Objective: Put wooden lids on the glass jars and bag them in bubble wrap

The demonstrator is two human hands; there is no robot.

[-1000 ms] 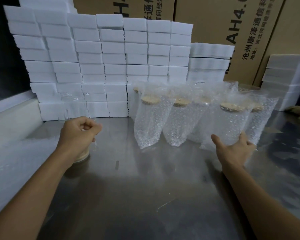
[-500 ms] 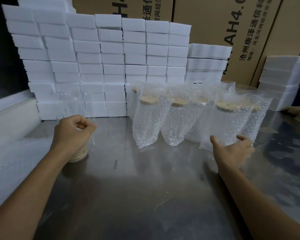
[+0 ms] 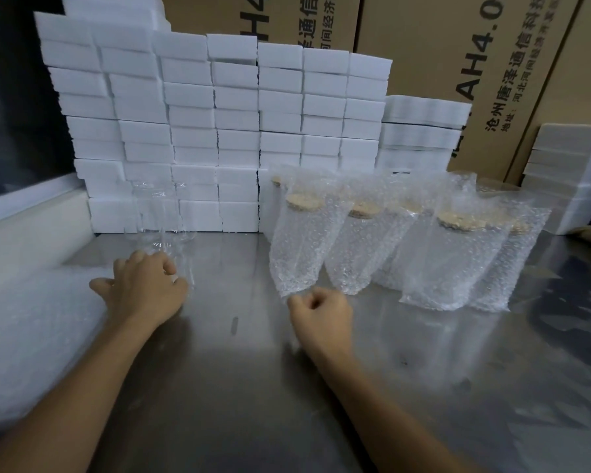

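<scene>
Glass jar (image 3: 171,254), apparently unlidded, was gripped by the left hand (image 3: 144,291); the right hand (image 3: 321,314) was curled empty. Lidding was judged next.

glossy brushed metal table (image 3: 260,387); clear bubble-wrap bags (image 3: 296,247); matt wooden lids (image 3: 303,201).

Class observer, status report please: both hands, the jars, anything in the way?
Left hand curled over something at a bare glass jar, held item hidden. Right hand loosely fisted, apparently empty, beside nearest bagged jar. Bagged jars lined up on table. Nothing in the way.
</scene>
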